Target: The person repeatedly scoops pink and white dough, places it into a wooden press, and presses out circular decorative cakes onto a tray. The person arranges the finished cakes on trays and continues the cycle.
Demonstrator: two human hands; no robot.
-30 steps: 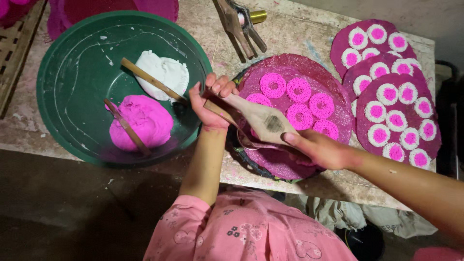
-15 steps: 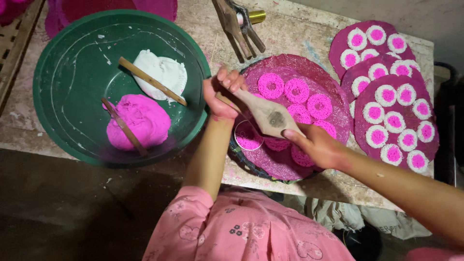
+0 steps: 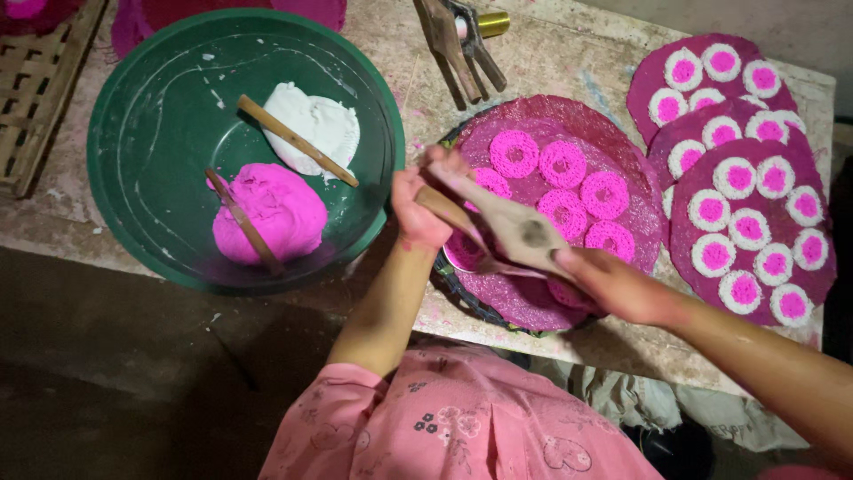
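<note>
My left hand [image 3: 418, 212] is closed around the thin handles of a wooden press [image 3: 524, 233]. My right hand [image 3: 613, 286] grips the press's other end from the right. The press hangs tilted over the near-left part of a round purple woven tray [image 3: 577, 120]. Several bright pink noodle rings [image 3: 604, 194] lie on the tray. A bit of pink shows under the press near the tray's left edge [image 3: 462, 253]; the press hides most of it.
A large green bowl [image 3: 133, 133] at left holds a pink dough lump [image 3: 275, 209], a white dough lump [image 3: 320, 124] and two wooden sticks. Stacked purple trays [image 3: 822, 267] of white-and-pink rounds lie right. Another wooden press [image 3: 458, 40] lies at the back; a slatted crate [image 3: 35, 98] at far left.
Both hands keep hold of the press over the tray's near-left part, turning it slightly. The whole view has shifted a little.
</note>
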